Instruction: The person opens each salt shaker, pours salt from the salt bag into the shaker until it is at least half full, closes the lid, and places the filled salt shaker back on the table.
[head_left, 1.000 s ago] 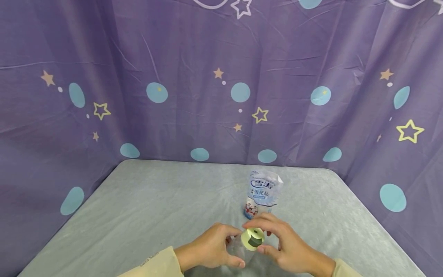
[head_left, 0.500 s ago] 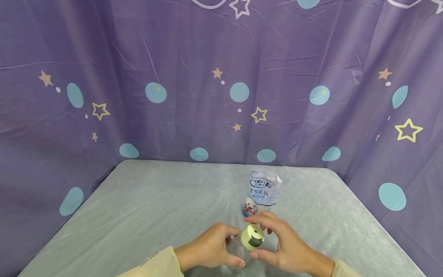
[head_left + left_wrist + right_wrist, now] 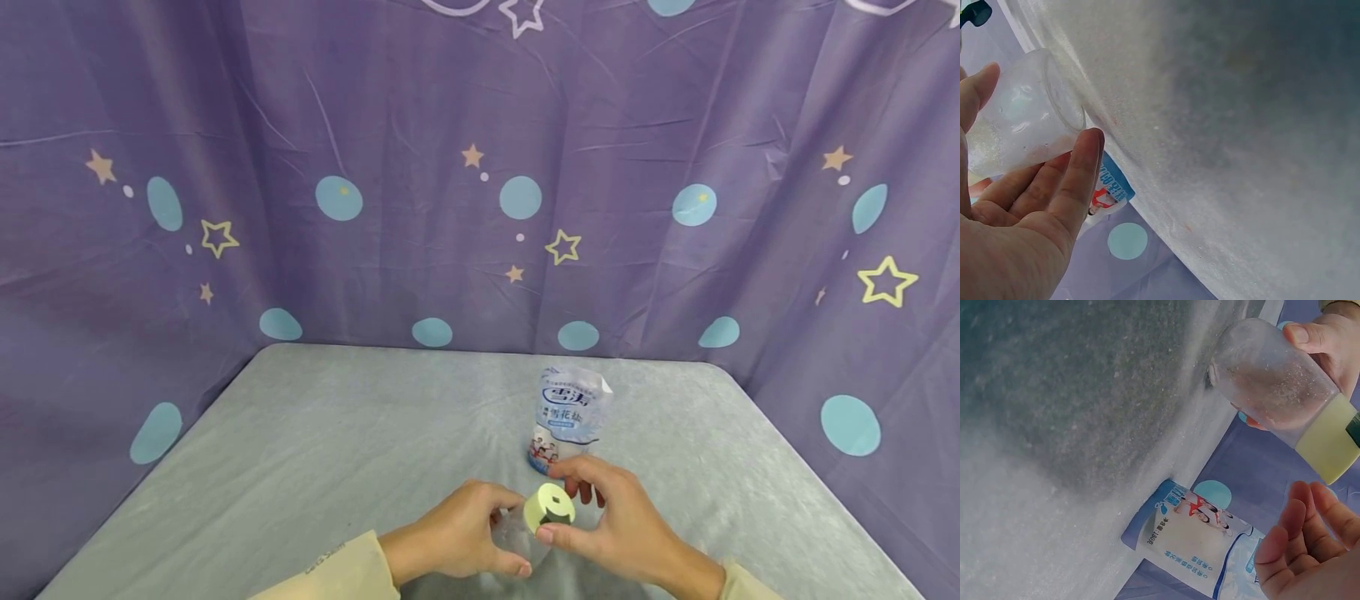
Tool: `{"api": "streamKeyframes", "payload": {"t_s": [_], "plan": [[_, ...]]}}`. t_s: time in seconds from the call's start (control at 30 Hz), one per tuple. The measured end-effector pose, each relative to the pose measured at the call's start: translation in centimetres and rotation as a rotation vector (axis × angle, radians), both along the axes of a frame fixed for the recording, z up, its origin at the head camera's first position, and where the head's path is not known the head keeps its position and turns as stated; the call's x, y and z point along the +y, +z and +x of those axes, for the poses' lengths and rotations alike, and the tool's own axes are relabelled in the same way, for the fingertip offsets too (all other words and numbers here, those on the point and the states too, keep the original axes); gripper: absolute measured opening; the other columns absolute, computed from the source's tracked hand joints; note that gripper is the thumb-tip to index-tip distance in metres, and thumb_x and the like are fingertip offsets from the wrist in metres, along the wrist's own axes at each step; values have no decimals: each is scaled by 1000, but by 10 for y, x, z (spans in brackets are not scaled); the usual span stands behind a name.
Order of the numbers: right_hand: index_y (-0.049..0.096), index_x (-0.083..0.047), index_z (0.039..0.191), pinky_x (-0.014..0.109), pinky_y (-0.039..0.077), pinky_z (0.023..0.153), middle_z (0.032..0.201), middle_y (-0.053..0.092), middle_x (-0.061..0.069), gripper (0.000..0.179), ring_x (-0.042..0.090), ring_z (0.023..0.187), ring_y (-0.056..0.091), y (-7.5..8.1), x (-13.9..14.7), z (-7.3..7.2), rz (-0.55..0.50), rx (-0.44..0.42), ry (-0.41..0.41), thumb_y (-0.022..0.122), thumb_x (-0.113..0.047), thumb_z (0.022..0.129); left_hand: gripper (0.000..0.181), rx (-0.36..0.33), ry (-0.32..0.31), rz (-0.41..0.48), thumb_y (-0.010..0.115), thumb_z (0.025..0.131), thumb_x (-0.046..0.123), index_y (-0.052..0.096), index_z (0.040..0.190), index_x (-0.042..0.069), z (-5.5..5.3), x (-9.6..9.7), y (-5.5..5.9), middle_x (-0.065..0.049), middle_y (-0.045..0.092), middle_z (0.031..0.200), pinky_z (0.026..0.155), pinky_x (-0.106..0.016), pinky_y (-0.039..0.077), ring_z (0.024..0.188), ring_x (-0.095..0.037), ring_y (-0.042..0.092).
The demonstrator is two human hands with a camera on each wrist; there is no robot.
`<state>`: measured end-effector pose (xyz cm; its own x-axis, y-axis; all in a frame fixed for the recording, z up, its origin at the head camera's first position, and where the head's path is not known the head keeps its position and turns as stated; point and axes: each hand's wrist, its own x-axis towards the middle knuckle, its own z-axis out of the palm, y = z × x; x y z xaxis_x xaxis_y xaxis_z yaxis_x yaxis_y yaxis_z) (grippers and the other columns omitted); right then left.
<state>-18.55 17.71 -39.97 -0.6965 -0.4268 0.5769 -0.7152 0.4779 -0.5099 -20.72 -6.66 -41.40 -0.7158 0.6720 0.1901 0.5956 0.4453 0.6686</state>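
My left hand [image 3: 465, 533] holds a clear jar [image 3: 1269, 381] from the side, thumb in front and fingers behind. The jar tilts, and white specks cling inside it. Its pale yellow lid [image 3: 543, 505] is on, with a dark green patch [image 3: 1354, 429] on it. Around the lid stands my right hand [image 3: 626, 529], loosely bent. In the head view its thumb lies over the dark patch; the right wrist view shows its fingertips beside the lid's edge, contact hard to tell. Behind the hands stands an upright salt bag [image 3: 568, 417], blue and white.
A light grey-green cloth covers the table [image 3: 337, 433]. Purple curtain [image 3: 420, 167] with stars and blue spots closes off the back and both sides. The salt bag's lower edge is close behind my right fingers.
My right index finger has lifted from the lid and shifted right and away, while the thumb has moved left over the dark patch. Left hand, jar and salt bag have hardly moved.
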Motion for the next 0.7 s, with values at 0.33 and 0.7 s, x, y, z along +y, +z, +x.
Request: {"api": "streamKeyframes", "payload": {"t_s": [0.33, 0.7], "plan": [[67, -29, 103, 23, 45, 56, 78, 57, -17, 38, 2, 65, 51, 0, -3, 1, 5, 20, -43, 90, -44, 77, 44, -12, 13, -9, 95, 71, 29, 78, 111, 23, 0, 2, 1, 19, 70, 91, 61, -17, 48, 70, 2, 56], [68, -30, 98, 20, 43, 53, 74, 58, -20, 31, 4, 61, 52, 0, -3, 1, -10, 16, -16, 90, -40, 79, 45, -18, 10, -10, 95, 71, 28, 78, 112, 23, 0, 2, 2, 18, 70, 92, 62, -17, 49, 70, 2, 56]]}}
